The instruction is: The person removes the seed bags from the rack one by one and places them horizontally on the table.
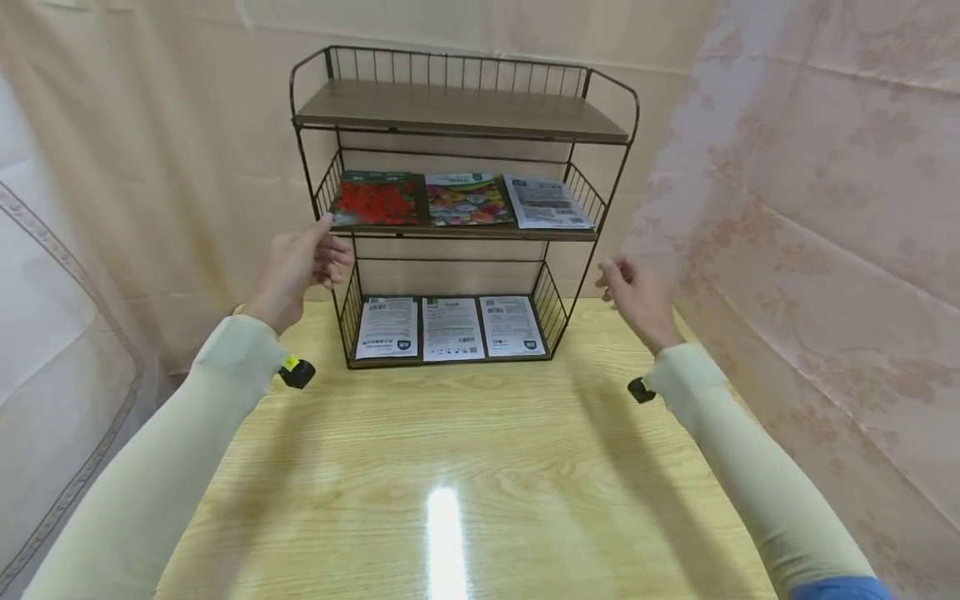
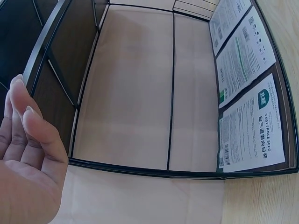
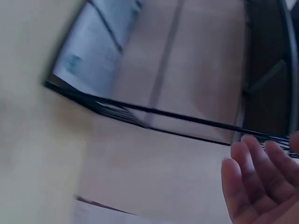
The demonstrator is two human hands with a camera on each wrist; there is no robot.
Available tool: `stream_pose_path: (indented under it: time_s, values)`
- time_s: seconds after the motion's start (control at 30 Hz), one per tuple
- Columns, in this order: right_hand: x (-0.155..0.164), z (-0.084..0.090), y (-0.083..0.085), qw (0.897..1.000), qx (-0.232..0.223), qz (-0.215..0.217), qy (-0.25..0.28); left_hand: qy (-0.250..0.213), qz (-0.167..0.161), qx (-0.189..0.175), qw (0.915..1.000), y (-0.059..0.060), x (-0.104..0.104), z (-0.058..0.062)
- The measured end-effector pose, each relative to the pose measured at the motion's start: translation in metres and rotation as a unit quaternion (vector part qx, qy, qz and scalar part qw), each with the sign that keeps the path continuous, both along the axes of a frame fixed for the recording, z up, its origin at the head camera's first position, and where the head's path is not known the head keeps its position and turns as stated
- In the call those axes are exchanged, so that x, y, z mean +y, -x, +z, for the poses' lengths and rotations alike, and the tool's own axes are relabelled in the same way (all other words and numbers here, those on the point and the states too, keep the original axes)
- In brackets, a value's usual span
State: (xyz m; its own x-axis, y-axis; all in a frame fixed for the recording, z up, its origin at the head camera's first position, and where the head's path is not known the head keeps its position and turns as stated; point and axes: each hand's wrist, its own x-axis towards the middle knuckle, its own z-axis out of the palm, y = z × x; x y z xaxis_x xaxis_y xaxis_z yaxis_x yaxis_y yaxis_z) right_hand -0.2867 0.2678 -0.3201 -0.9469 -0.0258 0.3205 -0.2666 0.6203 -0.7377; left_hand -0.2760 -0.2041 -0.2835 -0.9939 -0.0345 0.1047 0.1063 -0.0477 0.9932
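Note:
A brown shelf rack (image 1: pixel 465 108) with a black wire frame stands at the back of the table. My left hand (image 1: pixel 300 262) is at the rack's left side, near the middle shelf's front corner, its fingers loosely curled around nothing; whether it touches the frame I cannot tell. Beyond the right side, my right hand (image 1: pixel 633 292) hangs with relaxed, bent fingers, holding nothing. On the middle shelf lie a seed packet with red flowers (image 1: pixel 375 200), one with multicoloured flowers (image 1: pixel 467 200) and a white text-side-up packet (image 1: pixel 547 202).
Three white packets lie text side up on the bottom shelf, the left (image 1: pixel 386 327), the middle (image 1: pixel 452 329) and the right one (image 1: pixel 513 326). The wooden table (image 1: pixel 465 433) extends forward of the rack. Pale curtains (image 1: pixel 825 208) hang behind and on both sides.

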Motion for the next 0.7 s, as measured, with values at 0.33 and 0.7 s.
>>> stream_pose_path:
  time_s: [0.33,0.7]
  values:
    - [-0.007,0.060,0.034,0.994,0.092,-0.039,0.036,0.011,-0.001,-0.016,0.9998,0.008,0.007,-0.001]
    - [-0.030,0.063,0.014,0.991,0.068,-0.086,-0.080,0.017,0.013,-0.022,0.9995,0.005,0.000,0.003]
